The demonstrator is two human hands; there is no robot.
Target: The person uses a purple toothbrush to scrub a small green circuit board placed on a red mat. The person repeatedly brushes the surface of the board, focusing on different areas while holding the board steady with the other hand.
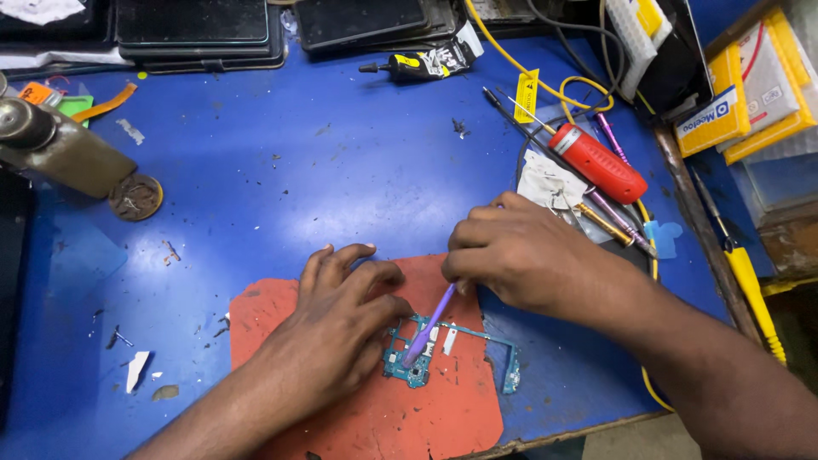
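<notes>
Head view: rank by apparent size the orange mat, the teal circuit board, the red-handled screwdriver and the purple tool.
1. orange mat
2. teal circuit board, partly covered by the left hand
3. red-handled screwdriver
4. purple tool

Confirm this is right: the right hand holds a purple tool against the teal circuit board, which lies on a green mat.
Not quite. The head view shows the mat is orange-red, not green. The right hand does hold the purple tool against the teal circuit board.

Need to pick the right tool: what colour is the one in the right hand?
Purple tool, held by the right hand over the circuit board; head view.
</notes>
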